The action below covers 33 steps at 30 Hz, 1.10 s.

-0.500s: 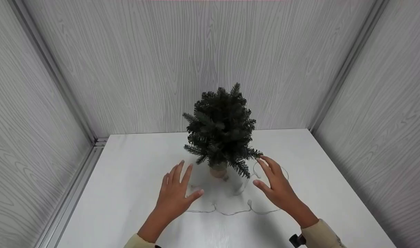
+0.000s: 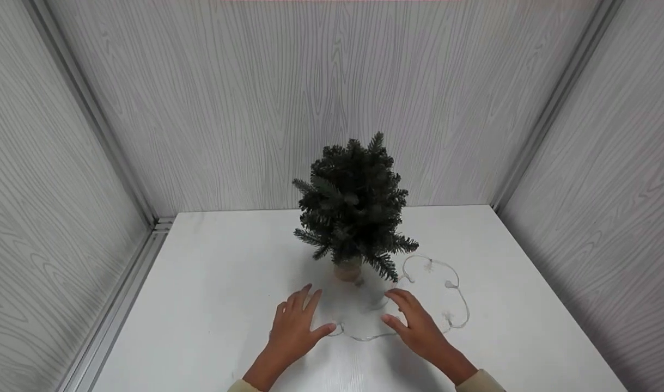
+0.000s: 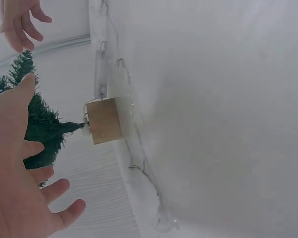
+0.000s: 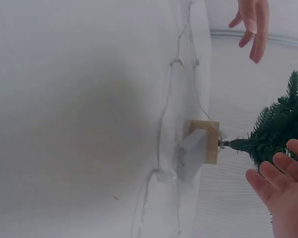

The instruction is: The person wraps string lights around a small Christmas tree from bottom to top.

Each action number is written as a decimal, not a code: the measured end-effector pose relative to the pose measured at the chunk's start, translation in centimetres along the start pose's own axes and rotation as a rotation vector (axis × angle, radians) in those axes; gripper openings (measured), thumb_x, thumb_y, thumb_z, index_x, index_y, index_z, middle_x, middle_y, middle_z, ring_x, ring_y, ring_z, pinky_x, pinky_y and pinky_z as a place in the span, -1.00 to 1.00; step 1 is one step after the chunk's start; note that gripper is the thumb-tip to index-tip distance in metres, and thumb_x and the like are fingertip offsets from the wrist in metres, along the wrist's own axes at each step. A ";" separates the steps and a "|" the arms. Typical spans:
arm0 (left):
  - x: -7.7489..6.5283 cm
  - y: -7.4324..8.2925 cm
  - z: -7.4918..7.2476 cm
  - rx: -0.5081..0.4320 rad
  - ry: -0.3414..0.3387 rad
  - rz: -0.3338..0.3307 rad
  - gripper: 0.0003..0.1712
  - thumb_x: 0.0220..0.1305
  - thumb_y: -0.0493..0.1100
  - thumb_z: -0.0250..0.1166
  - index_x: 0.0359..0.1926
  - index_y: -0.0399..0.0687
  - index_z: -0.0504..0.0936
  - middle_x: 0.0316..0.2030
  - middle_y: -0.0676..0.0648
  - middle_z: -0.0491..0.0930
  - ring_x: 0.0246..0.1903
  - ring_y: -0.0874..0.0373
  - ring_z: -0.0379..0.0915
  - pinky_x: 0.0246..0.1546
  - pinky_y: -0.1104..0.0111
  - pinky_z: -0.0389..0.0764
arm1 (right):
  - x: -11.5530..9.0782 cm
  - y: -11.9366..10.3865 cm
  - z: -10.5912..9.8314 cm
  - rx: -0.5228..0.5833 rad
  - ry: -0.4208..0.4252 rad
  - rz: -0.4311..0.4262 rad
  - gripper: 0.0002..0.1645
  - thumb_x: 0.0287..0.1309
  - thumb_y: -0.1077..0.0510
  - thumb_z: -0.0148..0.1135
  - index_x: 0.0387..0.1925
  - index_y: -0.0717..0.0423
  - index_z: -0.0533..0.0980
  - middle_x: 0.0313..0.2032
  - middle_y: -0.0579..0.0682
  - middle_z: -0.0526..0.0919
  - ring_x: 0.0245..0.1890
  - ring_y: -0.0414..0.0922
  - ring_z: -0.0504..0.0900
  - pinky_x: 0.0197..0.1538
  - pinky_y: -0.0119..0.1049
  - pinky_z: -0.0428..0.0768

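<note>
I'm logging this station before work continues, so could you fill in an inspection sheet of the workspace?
Surface: white table, with soft shadows.
Job's things: small green artificial tree, standing upright on a wooden base; string lights; a pale box beside the base, contact unclear.
Clutter: a small dark speck on the table.
Hands: left hand and right hand in front of the tree, fingers relaxed, holding nothing.
Cables: the lights' thin wire lies loosely in front of the tree and loops to its right; one strand reaches the tree's foot.
Surroundings: grey wood-grain panels behind and on both sides.
</note>
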<state>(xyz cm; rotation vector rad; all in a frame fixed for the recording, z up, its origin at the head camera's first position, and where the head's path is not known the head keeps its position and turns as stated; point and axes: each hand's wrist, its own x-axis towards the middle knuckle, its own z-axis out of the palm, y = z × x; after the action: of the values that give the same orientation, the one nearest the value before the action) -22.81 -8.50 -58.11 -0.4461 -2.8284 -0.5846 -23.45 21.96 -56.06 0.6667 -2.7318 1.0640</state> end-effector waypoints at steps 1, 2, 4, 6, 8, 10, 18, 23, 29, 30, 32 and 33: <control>0.0 -0.1 0.3 -0.002 -0.004 0.000 -0.04 0.22 0.41 0.28 0.47 0.01 0.32 0.44 -0.18 0.27 0.38 -0.14 0.23 0.24 -0.14 0.34 | 0.0 0.1 0.5 -0.001 -0.007 -0.006 -0.37 0.42 -0.17 0.16 0.40 -0.07 0.36 0.35 -0.03 0.40 0.27 -0.02 0.50 0.13 -0.08 0.58; 0.0 -0.1 0.6 -0.002 -0.011 0.000 -0.04 0.22 0.40 0.30 0.47 0.00 0.33 0.43 -0.17 0.29 0.37 -0.14 0.25 0.24 -0.13 0.35 | -0.1 0.2 0.9 0.002 -0.014 -0.009 -0.38 0.42 -0.17 0.16 0.39 -0.06 0.37 0.34 -0.03 0.41 0.24 -0.01 0.51 0.11 -0.10 0.59; -0.1 -0.1 1.1 -0.013 -0.028 0.005 -0.04 0.20 0.39 0.32 0.46 -0.02 0.34 0.39 -0.16 0.34 0.34 -0.14 0.30 0.25 -0.11 0.37 | -0.1 0.3 1.7 0.013 -0.028 -0.014 -0.38 0.42 -0.20 0.14 0.36 -0.03 0.39 0.31 -0.03 0.43 0.20 0.00 0.53 0.08 -0.12 0.60; -0.1 -0.2 1.6 -0.039 -0.057 0.013 -0.04 0.20 0.35 0.35 0.46 -0.05 0.34 0.36 -0.15 0.40 0.32 -0.12 0.35 0.27 -0.08 0.39 | -0.2 0.5 2.5 0.029 -0.053 -0.020 -0.38 0.42 -0.23 0.12 0.32 0.02 0.42 0.26 -0.01 0.47 0.16 0.03 0.55 0.05 -0.11 0.61; -0.1 -0.2 2.1 -0.071 -0.088 0.020 -0.05 0.19 0.31 0.38 0.44 -0.09 0.35 0.32 -0.13 0.46 0.28 -0.10 0.40 0.27 -0.05 0.41 | -0.2 0.6 3.1 0.043 -0.097 -0.021 -0.38 0.41 -0.26 0.10 0.26 0.05 0.46 0.21 -0.01 0.51 0.12 0.03 0.57 0.04 -0.13 0.62; -0.2 -0.3 2.4 -0.097 -0.113 0.031 -0.11 0.18 0.26 0.41 0.39 -0.10 0.41 0.25 -0.12 0.53 0.23 -0.07 0.45 0.25 -0.01 0.44 | -0.2 0.7 3.7 0.048 -0.145 -0.023 -0.40 0.40 -0.26 0.11 0.18 0.08 0.51 0.14 -0.01 0.56 0.03 0.01 0.59 0.00 -0.16 0.62; -0.2 -0.9 3.5 -0.120 -0.158 0.096 -0.64 0.14 0.02 0.49 -0.07 0.00 0.74 -0.19 0.06 0.69 -0.17 0.11 0.54 -0.09 0.15 0.55 | 0.0 1.2 5.4 0.064 -0.266 0.018 -0.68 0.36 -0.09 0.25 -0.06 0.04 0.62 -0.09 -0.12 0.63 -0.11 -0.22 0.56 -0.07 -0.23 0.59; 0.1 -0.7 3.9 -0.095 -0.180 0.093 -0.94 0.13 -0.11 0.48 -0.35 0.07 0.79 -0.42 0.17 0.61 -0.37 0.26 0.40 -0.28 0.26 0.46 | 0.0 1.5 6.2 0.042 -0.285 -0.034 -0.69 0.31 -0.02 0.32 -0.07 0.09 0.64 -0.17 -0.10 0.66 -0.17 -0.22 0.58 -0.07 -0.27 0.59; 0.2 -0.4 3.9 -0.043 -0.179 0.116 -0.92 0.16 -0.15 0.45 -0.46 0.11 0.77 -0.52 0.20 0.54 -0.45 0.30 0.30 -0.36 0.30 0.41 | 0.2 1.2 6.9 -0.053 -0.226 -0.147 -0.77 0.29 0.06 0.36 -0.12 0.10 0.65 -0.19 -0.07 0.68 -0.15 -0.16 0.59 -0.03 -0.24 0.58; 0.2 -0.4 3.9 -0.029 -0.178 0.122 -0.92 0.17 -0.15 0.45 -0.46 0.11 0.76 -0.52 0.19 0.54 -0.45 0.29 0.31 -0.37 0.29 0.42 | 0.2 1.0 6.9 -0.063 -0.209 -0.166 -0.78 0.27 0.08 0.37 -0.13 0.11 0.65 -0.19 -0.06 0.67 -0.15 -0.15 0.59 -0.03 -0.24 0.58; 0.2 -0.2 3.7 -0.005 -0.173 0.125 -0.90 0.18 -0.14 0.44 -0.47 0.12 0.74 -0.52 0.19 0.53 -0.45 0.29 0.32 -0.36 0.28 0.43 | 0.2 0.7 7.1 -0.079 -0.175 -0.198 -0.79 0.26 0.11 0.38 -0.13 0.13 0.64 -0.18 -0.05 0.65 -0.14 -0.12 0.59 -0.03 -0.24 0.58; 0.1 -0.1 3.5 0.003 -0.165 0.134 -0.89 0.19 -0.14 0.44 -0.47 0.13 0.73 -0.52 0.19 0.53 -0.45 0.29 0.34 -0.36 0.27 0.44 | 0.2 0.6 7.1 -0.090 -0.157 -0.211 -0.78 0.25 0.11 0.39 -0.12 0.13 0.64 -0.16 -0.05 0.64 -0.12 -0.11 0.58 -0.03 -0.24 0.58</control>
<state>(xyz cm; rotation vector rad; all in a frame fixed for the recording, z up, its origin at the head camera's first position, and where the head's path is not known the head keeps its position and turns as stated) -23.49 -7.06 -61.24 -0.7071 -2.9234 -0.5396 -23.68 17.46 -61.62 1.0368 -2.7390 0.8698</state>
